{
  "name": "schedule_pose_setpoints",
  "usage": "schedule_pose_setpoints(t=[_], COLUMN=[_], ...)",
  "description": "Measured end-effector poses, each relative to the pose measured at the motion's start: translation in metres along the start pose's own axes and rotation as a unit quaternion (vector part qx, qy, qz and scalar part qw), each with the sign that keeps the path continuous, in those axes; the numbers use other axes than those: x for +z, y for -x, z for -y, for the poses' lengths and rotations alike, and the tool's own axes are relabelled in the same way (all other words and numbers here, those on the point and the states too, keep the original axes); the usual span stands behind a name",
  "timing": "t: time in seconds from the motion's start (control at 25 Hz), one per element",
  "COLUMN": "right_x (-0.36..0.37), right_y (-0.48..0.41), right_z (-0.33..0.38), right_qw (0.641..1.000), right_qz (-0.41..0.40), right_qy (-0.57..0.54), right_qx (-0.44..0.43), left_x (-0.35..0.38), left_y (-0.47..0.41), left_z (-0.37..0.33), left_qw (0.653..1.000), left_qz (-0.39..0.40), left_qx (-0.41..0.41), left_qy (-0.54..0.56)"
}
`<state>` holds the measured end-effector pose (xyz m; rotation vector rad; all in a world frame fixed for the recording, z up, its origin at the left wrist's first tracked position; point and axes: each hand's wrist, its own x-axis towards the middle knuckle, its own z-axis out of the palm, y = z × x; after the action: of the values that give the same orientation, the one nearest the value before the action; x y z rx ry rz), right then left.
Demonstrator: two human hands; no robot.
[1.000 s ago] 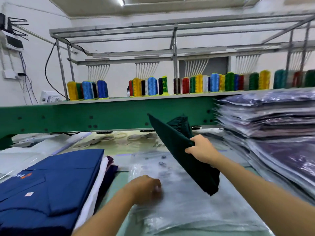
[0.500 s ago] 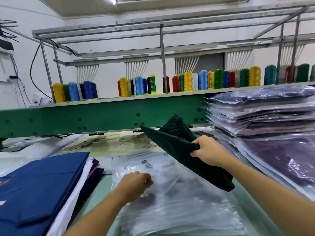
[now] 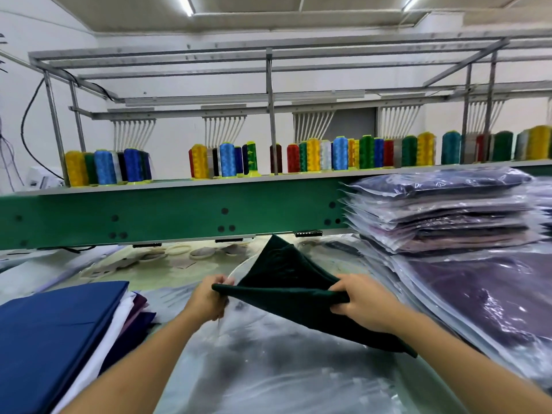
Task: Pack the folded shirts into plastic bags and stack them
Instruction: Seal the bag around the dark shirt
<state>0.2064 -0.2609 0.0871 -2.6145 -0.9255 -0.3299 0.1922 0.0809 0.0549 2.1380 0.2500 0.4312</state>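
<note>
A folded dark green shirt point(image 3: 286, 282) is held up over a pile of clear plastic bags point(image 3: 268, 363) on the table. My right hand point(image 3: 363, 303) grips the shirt's near right edge. My left hand point(image 3: 209, 297) is at the shirt's left corner with fingers curled; it seems to pinch a clear bag edge there, and the shirt hides the fingertips. A stack of folded shirts, blue on top point(image 3: 56, 336), lies at the left. Bagged purple shirts point(image 3: 442, 210) are stacked at the right.
A green machine beam point(image 3: 179, 216) crosses behind the table, with several coloured thread spools point(image 3: 227, 159) on its shelf. More bagged shirts point(image 3: 484, 297) slope down at the right. Loose plastic and paper lie at the back left.
My left hand rose from the bag pile to the shirt's left corner. The shirt swung from tilted on the right to level between both hands.
</note>
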Motion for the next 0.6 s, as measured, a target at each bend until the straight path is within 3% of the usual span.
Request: schedule_pose_setpoints(t=[0.2,0.36,0.48,0.6], right_x=[0.011,0.017,0.019,0.021], right_y=[-0.002,-0.011,-0.02,-0.029], right_z=[-0.001,0.026,0.045,0.058], right_qw=[0.987,0.96,0.957,0.973], right_qz=[0.031,0.037,0.033,0.042], right_qy=[0.145,0.25,0.264,0.221], right_qx=[-0.054,-0.122,-0.117,-0.06], left_x=[-0.006,0.012,0.021,0.023], left_y=[-0.007,-0.002,0.004,0.017], left_z=[-0.022,-0.057,-0.08,-0.097], left_qw=[0.992,0.971,0.953,0.924], left_qz=[-0.015,-0.018,-0.035,-0.038], left_qx=[0.115,0.193,0.247,0.315], left_qy=[-0.04,-0.139,-0.17,-0.212])
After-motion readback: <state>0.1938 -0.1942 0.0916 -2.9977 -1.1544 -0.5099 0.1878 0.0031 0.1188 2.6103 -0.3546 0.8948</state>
